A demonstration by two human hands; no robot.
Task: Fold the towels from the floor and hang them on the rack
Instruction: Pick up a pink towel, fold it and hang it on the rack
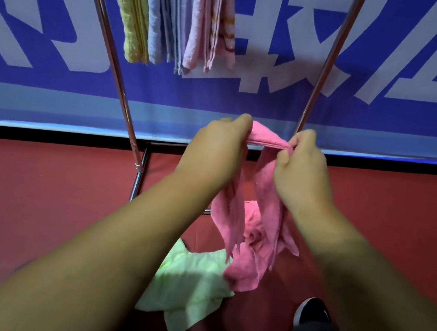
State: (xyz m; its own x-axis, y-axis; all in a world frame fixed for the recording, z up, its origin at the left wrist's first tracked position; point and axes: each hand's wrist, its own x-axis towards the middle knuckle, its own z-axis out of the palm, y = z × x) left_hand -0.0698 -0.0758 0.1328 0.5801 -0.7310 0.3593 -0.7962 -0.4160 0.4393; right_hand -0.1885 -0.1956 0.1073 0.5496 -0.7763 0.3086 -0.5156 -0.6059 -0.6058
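A pink towel [261, 224] hangs crumpled in the air in front of me. My left hand [220, 148] grips its top edge on the left, and my right hand [302, 165] pinches the same edge on the right, the two hands close together. Below them a light green towel [191, 285] lies bunched on the red floor. The metal rack [110, 46] stands ahead, with several folded towels [174, 10] in yellow, blue and pink hung over its top bar.
A blue and white banner wall [399, 80] stands right behind the rack. The rack's base bars [138, 180] rest on the red floor [31, 206]. My dark shoe [313, 311] is at the lower right beside the green towel.
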